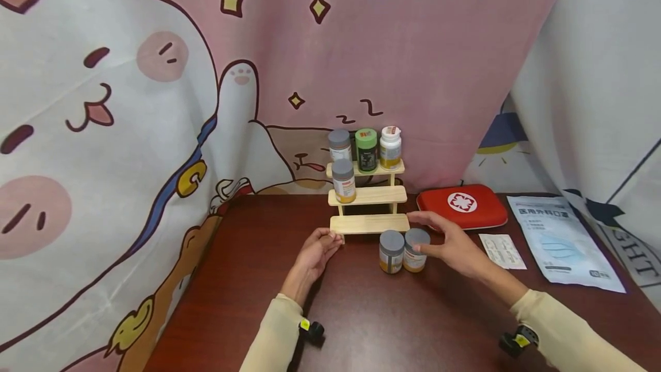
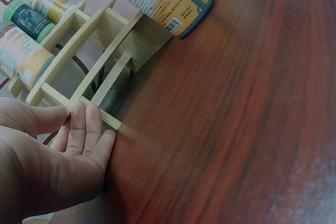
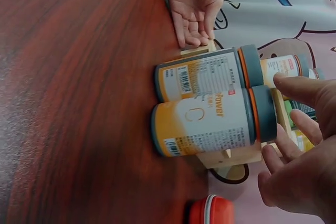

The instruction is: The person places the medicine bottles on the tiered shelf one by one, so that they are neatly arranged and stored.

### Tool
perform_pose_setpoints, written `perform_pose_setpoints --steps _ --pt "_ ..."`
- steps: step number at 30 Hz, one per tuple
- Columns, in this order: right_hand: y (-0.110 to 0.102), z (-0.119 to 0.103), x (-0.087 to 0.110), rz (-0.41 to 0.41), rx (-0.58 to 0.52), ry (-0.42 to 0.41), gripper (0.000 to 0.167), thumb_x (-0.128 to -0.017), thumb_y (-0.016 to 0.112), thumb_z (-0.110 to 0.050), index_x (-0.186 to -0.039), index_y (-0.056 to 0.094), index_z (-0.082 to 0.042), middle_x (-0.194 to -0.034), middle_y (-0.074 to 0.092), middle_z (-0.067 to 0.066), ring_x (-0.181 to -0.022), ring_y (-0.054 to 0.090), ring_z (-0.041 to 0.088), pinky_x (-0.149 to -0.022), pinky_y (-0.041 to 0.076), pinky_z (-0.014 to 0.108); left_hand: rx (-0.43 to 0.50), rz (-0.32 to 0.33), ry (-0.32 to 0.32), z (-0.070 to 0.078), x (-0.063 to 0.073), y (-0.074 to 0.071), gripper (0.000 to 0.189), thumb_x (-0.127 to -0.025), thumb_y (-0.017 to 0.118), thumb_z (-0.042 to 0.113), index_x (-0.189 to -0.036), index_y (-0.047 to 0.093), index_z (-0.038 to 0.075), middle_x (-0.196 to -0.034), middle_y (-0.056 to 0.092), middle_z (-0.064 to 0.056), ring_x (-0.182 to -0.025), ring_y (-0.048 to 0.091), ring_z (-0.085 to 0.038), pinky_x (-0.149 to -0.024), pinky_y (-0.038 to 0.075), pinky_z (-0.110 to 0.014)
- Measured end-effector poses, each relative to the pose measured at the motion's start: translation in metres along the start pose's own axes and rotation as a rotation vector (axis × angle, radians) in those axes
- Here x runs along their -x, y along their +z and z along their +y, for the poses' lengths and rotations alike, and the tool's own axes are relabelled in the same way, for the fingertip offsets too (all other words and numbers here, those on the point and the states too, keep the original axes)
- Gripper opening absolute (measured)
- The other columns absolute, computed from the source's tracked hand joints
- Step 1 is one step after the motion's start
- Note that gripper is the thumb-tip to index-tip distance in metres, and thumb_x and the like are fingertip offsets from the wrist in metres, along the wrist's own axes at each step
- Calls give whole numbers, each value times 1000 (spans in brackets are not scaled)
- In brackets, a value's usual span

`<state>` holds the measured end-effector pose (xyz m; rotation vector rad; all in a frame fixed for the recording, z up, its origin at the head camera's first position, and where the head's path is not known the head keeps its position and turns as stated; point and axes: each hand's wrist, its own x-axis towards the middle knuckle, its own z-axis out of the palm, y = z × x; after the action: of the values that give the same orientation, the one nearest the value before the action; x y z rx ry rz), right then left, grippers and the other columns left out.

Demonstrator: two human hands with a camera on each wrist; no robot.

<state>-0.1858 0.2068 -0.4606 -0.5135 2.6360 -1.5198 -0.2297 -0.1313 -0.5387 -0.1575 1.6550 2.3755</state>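
Note:
A three-step wooden display rack stands at the back of the table. My left hand pinches the left end of its lowest step between thumb and fingers, closer up in the left wrist view. Two grey-lidded supplement jars stand side by side in front of the rack's right part. Over the right jar reaches my right hand, fingers spread toward the rack's right end and thumb by the jar's lid. A third grey-lidded jar sits on the middle step.
On the top step are another grey-lidded jar, a green-capped bottle and a white bottle. To the right lie a red zip case, a blister pack and a mask packet. A patterned curtain hangs behind.

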Motion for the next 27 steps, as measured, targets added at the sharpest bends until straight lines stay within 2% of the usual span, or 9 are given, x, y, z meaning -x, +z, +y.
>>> perform_pose_setpoints --steps 2,4,6,9,11,13,20,25,27 --pt "1 2 1 -7 -10 -9 69 -91 84 -19 -152 52 -14 -153 57 14 -141 52 35 -111 45 19 2 3 2 1 0 0 11 -106 58 5 -116 53 6 -98 73 -1 -98 73 -14 -120 49 -48" --pt "2 4 2 -11 -21 -12 69 -91 84 -18 -152 51 -12 -153 57 15 -140 52 36 -111 46 21 2 4 5 1 0 0 10 -106 58 5 -115 54 6 -98 73 -1 -98 73 -14 -120 49 -48" --pt "3 7 3 -13 -28 -2 69 -91 84 -18 -152 51 -12 -154 56 14 -141 51 36 -117 46 36 2 5 6 1 0 0 9 -107 58 5 -115 54 6 -98 73 -1 -98 73 -14 -120 50 -47" --pt "7 12 6 -12 -45 35 72 -91 84 -21 -153 49 -14 -156 54 12 -144 47 36 -120 39 63 2 6 7 1 0 0 9 -107 58 5 -115 54 6 -97 73 -1 -98 73 -14 -119 50 -47" --pt "8 15 8 -9 -56 57 74 -91 84 -22 -155 47 -14 -157 53 13 -145 46 39 -119 36 70 4 7 7 0 0 1 9 -107 58 5 -114 54 7 -97 73 0 -98 73 -13 -119 50 -46" --pt "10 17 10 -3 -65 79 76 -91 84 -24 -156 46 -16 -157 53 13 -145 45 41 -118 37 72 5 8 7 0 0 1 9 -107 58 5 -115 54 7 -97 73 0 -97 73 -13 -119 50 -47" --pt "13 22 16 23 -102 109 70 -94 81 -24 -155 48 -17 -150 60 11 -138 52 37 -113 45 64 2 11 -4 0 1 1 9 -106 58 4 -115 54 6 -98 73 0 -98 73 -14 -119 50 -47" --pt "15 23 17 32 -115 112 66 -96 79 -22 -154 49 -16 -147 62 10 -134 56 35 -106 53 40 -1 10 -2 2 2 1 9 -106 58 4 -115 55 5 -97 73 -1 -97 73 -14 -119 51 -47" --pt "16 23 17 33 -123 112 65 -96 78 -21 -154 49 -15 -148 62 11 -134 57 35 -104 54 35 -1 10 1 2 2 1 9 -106 58 4 -115 55 5 -97 73 -1 -97 73 -14 -119 50 -48"
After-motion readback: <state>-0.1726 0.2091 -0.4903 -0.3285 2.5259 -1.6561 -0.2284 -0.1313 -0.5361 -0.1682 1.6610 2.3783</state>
